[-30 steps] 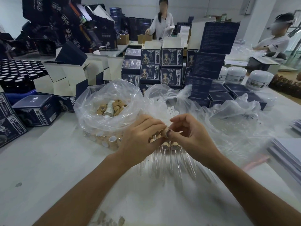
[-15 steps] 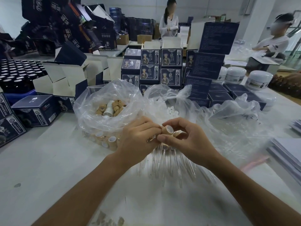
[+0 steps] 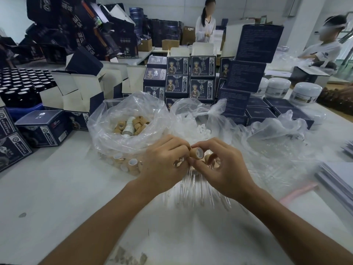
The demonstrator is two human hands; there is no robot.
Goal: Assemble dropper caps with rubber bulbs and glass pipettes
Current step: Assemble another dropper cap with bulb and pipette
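Dropper cap point(image 3: 195, 152) sat between my hands, pinched by right hand point(image 3: 223, 169) thumb and forefinger; left hand point(image 3: 164, 165) fingers curled against it. Glass pipettes point(image 3: 193, 188) lay beneath. I noted left plastic bag point(image 3: 107, 134) held tan caps, middle bag point(image 3: 193, 111) white bulbs point(image 3: 202, 129).

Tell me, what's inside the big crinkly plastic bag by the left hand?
The plastic bag holds lots of tan dropper caps and one white bottle lying among them. Caps deeper down are blurry through the plastic, and the left hand hides one corner.
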